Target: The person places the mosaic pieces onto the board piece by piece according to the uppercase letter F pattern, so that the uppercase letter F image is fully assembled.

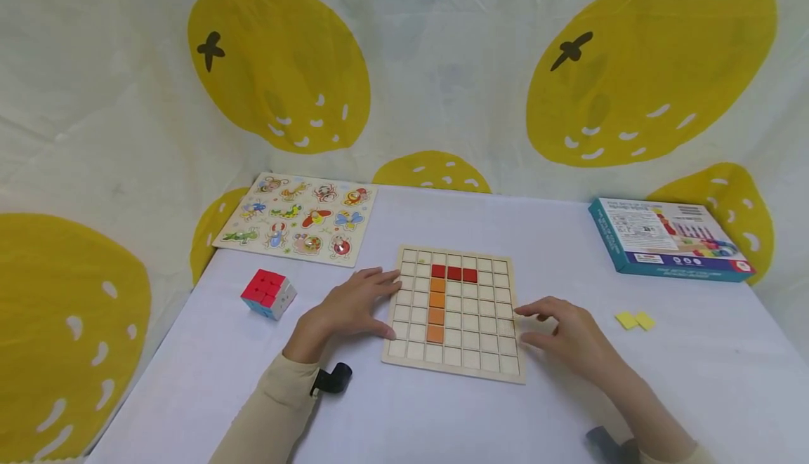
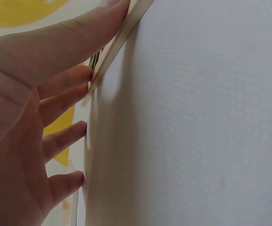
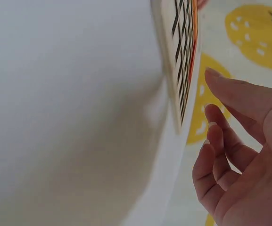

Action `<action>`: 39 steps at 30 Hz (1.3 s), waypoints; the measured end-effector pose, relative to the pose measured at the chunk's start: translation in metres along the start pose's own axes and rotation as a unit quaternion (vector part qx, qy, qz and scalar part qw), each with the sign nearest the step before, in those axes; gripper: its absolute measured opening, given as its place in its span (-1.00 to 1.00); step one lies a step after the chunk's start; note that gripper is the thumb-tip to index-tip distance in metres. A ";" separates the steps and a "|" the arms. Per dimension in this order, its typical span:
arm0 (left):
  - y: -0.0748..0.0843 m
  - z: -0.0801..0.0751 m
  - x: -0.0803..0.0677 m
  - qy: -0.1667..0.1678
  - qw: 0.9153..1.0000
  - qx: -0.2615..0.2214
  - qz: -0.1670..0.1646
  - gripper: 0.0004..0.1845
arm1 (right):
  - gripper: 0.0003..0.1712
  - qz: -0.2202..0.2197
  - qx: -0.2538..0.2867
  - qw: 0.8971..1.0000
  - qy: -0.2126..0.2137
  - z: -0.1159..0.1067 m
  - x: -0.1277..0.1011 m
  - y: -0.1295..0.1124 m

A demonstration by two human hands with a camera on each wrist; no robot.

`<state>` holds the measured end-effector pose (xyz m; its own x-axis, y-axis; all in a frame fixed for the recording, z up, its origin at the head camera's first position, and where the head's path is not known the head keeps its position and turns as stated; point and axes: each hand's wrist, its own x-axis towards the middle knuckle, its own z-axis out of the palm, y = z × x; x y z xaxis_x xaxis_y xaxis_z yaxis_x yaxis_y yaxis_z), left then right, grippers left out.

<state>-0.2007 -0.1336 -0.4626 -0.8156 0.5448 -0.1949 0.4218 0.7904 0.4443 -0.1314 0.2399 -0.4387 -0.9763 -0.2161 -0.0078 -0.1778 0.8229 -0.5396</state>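
Wooden grid board (image 1: 470, 352) between left hand (image 1: 344, 307) and right hand (image 1: 569, 337), fingers loosely spread, left fingertips against its edge.

The grid board (image 1: 455, 313) sits mid-counter, flanked close by the left hand (image 1: 344, 307) at its left edge and the right hand (image 1: 565, 334) at its right edge. Bare counter (image 1: 442, 422) lies open along the near side. To the far left the animal puzzle (image 1: 297, 218) and cube (image 1: 268, 293) block passage; to the right stand the box (image 1: 670, 238) and yellow pieces (image 1: 635, 320).
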 end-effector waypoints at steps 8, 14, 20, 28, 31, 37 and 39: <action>0.001 -0.001 0.000 -0.001 1.000 -0.001 0.001 -0.02 | -0.49 0.041 -0.053 0.998 0.013 -0.031 -0.018 0.050; 0.000 -0.001 0.000 -0.004 1.000 -0.001 0.002 -0.01 | -0.44 0.087 -0.075 0.993 0.003 -0.048 -0.024 0.082; 0.000 -0.001 0.000 -0.005 1.000 0.000 0.001 -0.02 | -0.30 0.160 -0.067 0.984 -0.037 -0.056 -0.024 0.111; 0.000 0.000 0.001 -0.004 1.000 0.002 0.000 -0.02 | -0.16 0.188 -0.074 0.978 -0.044 -0.057 -0.025 0.139; 0.000 0.000 0.001 -0.004 1.000 0.004 -0.001 -0.02 | -0.09 0.207 -0.076 0.974 -0.060 -0.058 -0.026 0.145; 0.001 -0.001 0.001 -0.003 1.000 0.005 -0.003 -0.03 | -0.15 0.208 -0.074 0.973 -0.065 -0.060 -0.026 0.149; 0.001 -0.001 0.000 -0.004 1.000 0.005 -0.003 -0.02 | -0.19 0.203 -0.074 0.974 -0.063 -0.061 -0.025 0.150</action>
<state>-0.2007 -0.1327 -0.4617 -0.8149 0.5427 -0.2034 0.4214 0.7958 0.4349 -0.1410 0.4009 -0.4686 -0.9485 0.0887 -0.3041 0.1958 0.9189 -0.3425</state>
